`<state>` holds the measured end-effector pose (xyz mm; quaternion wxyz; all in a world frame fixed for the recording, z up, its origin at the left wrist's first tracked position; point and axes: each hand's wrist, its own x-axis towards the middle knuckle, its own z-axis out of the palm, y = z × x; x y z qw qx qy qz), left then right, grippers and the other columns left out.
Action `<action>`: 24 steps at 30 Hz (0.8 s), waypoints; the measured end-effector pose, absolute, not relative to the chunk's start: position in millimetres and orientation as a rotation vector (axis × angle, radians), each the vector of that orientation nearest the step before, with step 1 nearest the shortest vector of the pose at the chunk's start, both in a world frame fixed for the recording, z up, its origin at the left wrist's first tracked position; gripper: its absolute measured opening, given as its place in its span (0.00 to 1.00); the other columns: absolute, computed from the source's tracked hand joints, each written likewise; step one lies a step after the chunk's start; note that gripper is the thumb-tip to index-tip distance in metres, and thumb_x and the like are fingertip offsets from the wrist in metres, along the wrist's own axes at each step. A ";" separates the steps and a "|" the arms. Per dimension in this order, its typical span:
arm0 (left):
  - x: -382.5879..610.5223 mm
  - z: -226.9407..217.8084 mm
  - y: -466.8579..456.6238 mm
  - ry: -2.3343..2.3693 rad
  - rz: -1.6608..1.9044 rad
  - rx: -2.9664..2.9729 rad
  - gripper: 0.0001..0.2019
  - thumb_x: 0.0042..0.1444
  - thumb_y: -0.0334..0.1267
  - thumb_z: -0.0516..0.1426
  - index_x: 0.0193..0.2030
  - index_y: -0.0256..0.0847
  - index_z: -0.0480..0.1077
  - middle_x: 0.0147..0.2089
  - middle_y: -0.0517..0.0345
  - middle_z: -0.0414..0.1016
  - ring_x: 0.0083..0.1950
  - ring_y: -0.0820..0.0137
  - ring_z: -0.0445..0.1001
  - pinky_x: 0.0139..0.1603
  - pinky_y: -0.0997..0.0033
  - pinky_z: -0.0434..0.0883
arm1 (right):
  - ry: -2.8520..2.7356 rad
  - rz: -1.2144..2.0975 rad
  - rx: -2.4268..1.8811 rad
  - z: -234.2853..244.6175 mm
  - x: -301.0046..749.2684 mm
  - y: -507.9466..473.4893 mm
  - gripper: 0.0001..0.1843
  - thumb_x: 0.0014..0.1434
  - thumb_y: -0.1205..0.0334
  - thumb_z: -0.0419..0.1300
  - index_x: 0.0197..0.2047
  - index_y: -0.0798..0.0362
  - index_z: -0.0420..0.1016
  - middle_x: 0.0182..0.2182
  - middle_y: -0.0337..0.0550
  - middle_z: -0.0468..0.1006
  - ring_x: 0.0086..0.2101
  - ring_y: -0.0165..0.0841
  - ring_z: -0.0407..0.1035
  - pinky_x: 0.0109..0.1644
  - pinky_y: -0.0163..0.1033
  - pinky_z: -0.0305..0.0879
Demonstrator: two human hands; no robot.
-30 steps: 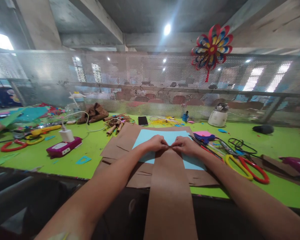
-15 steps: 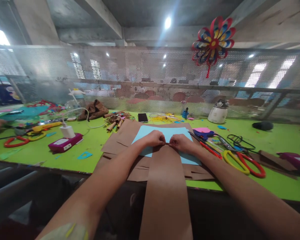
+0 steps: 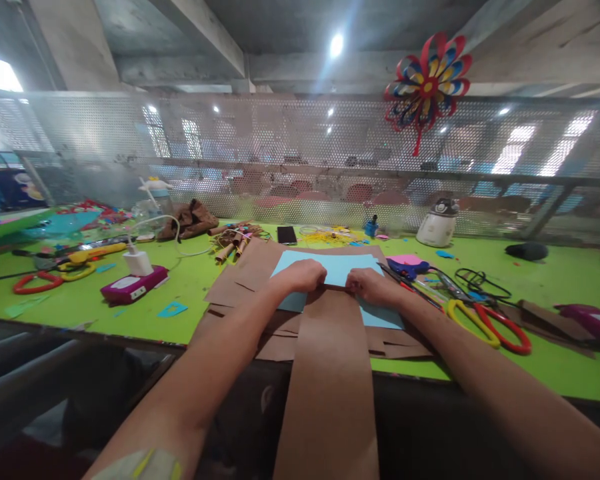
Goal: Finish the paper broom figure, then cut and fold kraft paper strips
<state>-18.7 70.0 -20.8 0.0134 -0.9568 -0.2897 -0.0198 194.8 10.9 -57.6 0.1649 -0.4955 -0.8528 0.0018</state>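
Observation:
A long brown paper strip runs from the table's near edge down toward me. Its far end lies on a light blue sheet, which rests on several brown paper sheets. My left hand and my right hand are closed on the strip's far end, a little apart, with fingers curled over the edge between them.
On the green table, yellow and red scissors and other tools lie to the right. A magenta box with a white charger sits left, with red and yellow scissors beyond. A phone, paper rolls, a white appliance and a mesh fence stand behind.
My hands, pinched close together at the strip's end a second ago, have moved slightly apart along its edge. The camera view has tilted up a little.

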 end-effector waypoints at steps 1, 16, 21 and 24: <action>-18.7 -20.0 69.1 -0.900 -0.048 -2.978 0.13 0.43 0.25 0.54 0.35 0.39 0.75 0.37 0.50 0.76 0.38 0.63 0.72 0.33 0.72 0.63 | -2.445 0.004 -1.410 -56.5 194.8 9.7 0.15 0.45 0.79 0.51 0.30 0.56 0.74 0.29 0.42 0.74 0.29 0.29 0.64 0.32 0.31 0.55; -24.3 -13.5 72.0 -0.995 -0.161 -3.166 0.12 0.46 0.30 0.53 0.37 0.38 0.75 0.35 0.56 0.76 0.36 0.69 0.70 0.32 0.76 0.62 | -2.443 -0.297 -1.395 -55.2 190.0 -2.9 0.12 0.52 0.77 0.51 0.32 0.56 0.73 0.30 0.44 0.70 0.32 0.31 0.65 0.35 0.33 0.56; -23.0 -0.1 66.9 -1.053 -0.306 -3.282 0.21 0.60 0.40 0.42 0.32 0.34 0.74 0.29 0.58 0.72 0.28 0.74 0.64 0.30 0.77 0.60 | -2.378 -0.430 -1.328 -48.6 182.7 -6.4 0.10 0.57 0.73 0.50 0.34 0.56 0.72 0.33 0.46 0.70 0.36 0.34 0.63 0.38 0.36 0.58; -25.2 2.9 63.6 -1.041 -0.269 -3.347 0.24 0.59 0.48 0.44 0.26 0.33 0.72 0.22 0.61 0.65 0.25 0.75 0.58 0.27 0.76 0.56 | -2.340 -0.513 -1.290 -44.0 176.4 -10.8 0.11 0.59 0.73 0.49 0.34 0.57 0.72 0.33 0.49 0.69 0.37 0.36 0.61 0.40 0.39 0.58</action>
